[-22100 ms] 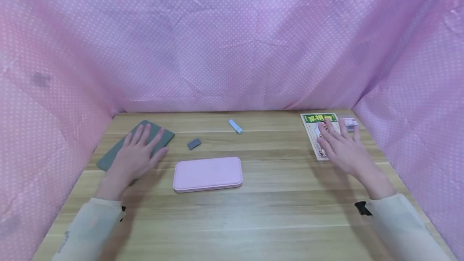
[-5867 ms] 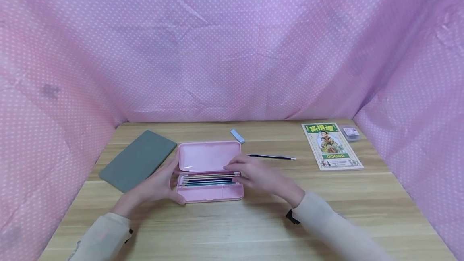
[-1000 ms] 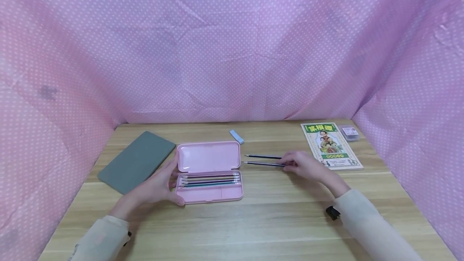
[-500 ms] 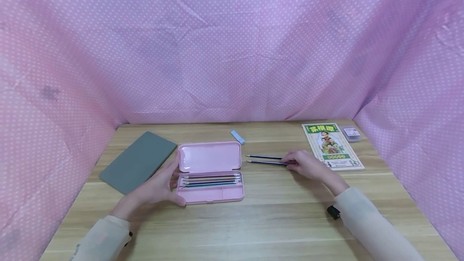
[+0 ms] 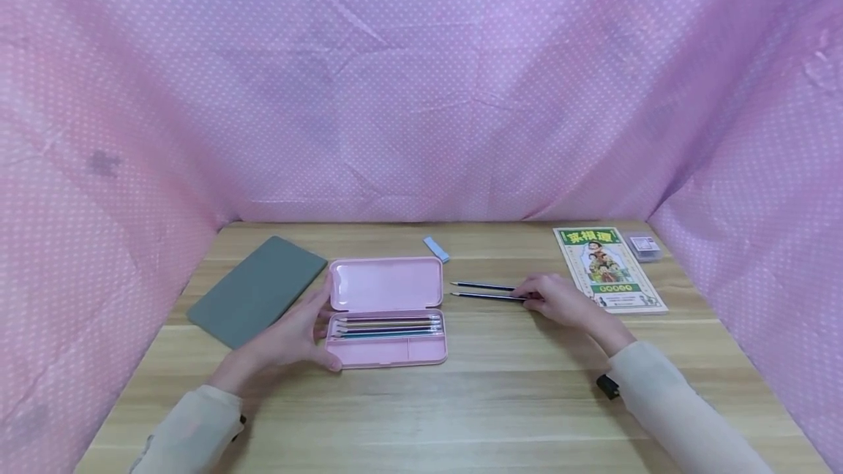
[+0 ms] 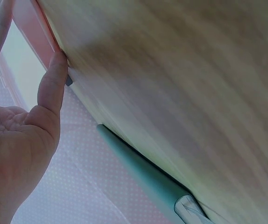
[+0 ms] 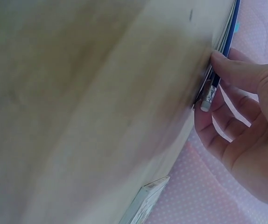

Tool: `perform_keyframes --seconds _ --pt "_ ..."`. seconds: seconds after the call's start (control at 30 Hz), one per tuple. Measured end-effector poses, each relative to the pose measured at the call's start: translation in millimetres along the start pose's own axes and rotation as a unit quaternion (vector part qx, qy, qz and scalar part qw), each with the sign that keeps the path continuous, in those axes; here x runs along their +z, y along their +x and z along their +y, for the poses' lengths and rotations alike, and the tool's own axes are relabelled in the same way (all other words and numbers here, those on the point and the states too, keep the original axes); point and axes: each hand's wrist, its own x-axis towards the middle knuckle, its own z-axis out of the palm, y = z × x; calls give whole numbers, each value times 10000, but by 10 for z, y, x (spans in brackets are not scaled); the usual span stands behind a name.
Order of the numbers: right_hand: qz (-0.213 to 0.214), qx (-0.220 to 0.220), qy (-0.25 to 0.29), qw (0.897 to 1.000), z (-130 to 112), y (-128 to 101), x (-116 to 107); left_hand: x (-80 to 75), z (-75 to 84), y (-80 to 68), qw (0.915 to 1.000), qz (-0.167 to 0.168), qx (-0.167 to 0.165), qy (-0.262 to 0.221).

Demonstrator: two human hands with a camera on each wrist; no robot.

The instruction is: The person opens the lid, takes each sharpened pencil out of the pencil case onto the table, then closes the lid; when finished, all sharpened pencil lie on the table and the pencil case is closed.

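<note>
Beside open pencil case (image 5: 386,311), right-hand fingers (image 5: 530,288) pinching pencil (image 5: 486,296).

A wooden table (image 5: 500,401) bears a pink pencil case (image 5: 387,311), grey notebook (image 5: 258,290), two pencils (image 5: 484,291), booklet (image 5: 609,269), eraser (image 5: 436,249)

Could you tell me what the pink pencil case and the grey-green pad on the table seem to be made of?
Pink pencil case: probably moulded plastic, matt, with rounded corners and rigid, smooth walls.
Grey-green pad: flat and matt with rounded corners; perhaps felt, silicone or faux leather, which the look leaves open.
</note>
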Motion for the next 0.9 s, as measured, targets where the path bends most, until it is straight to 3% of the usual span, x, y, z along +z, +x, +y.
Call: perform_keyframes --seconds 0.4,0.7,0.9 --pt "-99 107 -1 9999 -34 38 -5 1 -3 0 10000 4 15 -36" --pt "-188 3 79 9998 -94 48 60 20 -30 -120 9995 79 -313 54" --pt "-91 56 47 9999 -45 23 -4 5 -10 1 10000 -7 -70 42"
